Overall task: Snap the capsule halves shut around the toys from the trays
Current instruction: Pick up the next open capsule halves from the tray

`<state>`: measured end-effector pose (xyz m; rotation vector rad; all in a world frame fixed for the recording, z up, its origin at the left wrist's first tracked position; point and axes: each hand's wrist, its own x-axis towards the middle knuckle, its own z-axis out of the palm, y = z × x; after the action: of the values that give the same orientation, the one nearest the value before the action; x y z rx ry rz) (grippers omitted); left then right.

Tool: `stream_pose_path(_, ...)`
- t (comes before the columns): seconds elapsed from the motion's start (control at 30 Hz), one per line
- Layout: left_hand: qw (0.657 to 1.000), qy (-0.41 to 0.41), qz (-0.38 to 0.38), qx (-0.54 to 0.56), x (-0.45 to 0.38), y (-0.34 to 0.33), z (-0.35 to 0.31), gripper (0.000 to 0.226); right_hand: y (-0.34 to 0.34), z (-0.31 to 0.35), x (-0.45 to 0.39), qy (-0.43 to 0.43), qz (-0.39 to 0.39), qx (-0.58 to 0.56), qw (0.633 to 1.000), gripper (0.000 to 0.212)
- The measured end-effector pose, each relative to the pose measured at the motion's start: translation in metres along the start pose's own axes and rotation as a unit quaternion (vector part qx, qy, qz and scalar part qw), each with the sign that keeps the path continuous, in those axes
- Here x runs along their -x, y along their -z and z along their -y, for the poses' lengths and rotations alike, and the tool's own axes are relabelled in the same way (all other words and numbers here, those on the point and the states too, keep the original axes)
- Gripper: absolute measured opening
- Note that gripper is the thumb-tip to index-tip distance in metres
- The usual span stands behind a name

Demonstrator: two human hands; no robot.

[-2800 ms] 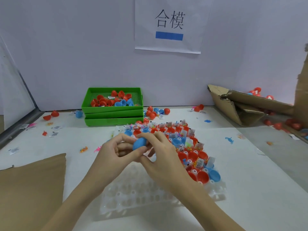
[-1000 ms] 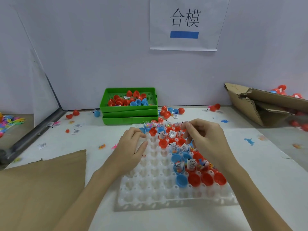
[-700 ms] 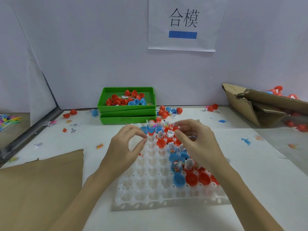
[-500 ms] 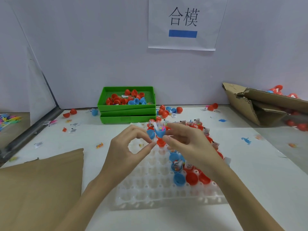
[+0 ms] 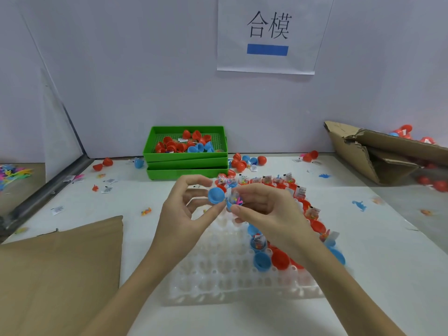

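We pinch an empty blue capsule half (image 5: 216, 195) in our left hand (image 5: 184, 214), and our right hand (image 5: 264, 209) grips a second blue half (image 5: 231, 202) packed with small coloured toys, the two touching edge to edge above the white socket tray (image 5: 218, 275). That tray's right side holds red and blue halves, many with toys and paper slips. Behind it, the top of the stacked green trays (image 5: 185, 156) carries loose red and blue halves. A torn cardboard box (image 5: 378, 156) lies at right with red capsules around it.
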<state>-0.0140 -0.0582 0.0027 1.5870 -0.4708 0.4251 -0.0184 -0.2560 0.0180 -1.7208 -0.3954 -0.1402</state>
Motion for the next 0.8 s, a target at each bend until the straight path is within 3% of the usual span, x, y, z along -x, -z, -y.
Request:
stream_pose_path(0.17, 0.998, 0.021, 0.042, 0.043, 0.001, 0.002, -0.001, 0.036, -0.001, -0.001, 0.003, 0.039, 0.007, 0.065, 0.997, 0.037)
stream_pose_path(0.33, 0.998, 0.006, 0.068, -0.010, 0.003, 0.002, 0.000, 0.040, -0.002, -0.004, 0.002, 0.073, -0.015, 0.185, 0.980, 0.038)
stream_pose_path(0.6, 0.997, -0.001, 0.026, -0.069, 0.009, -0.008, 0.001, 0.031, -0.007, -0.005, 0.003, 0.139, -0.034, 0.291, 0.946, 0.034)
stream_pose_path(0.8, 0.999, 0.035, 0.001, -0.037, 0.007, -0.007, 0.000, 0.022, -0.018, -0.005, 0.005, 0.160, -0.070, 0.267, 0.948, 0.037)
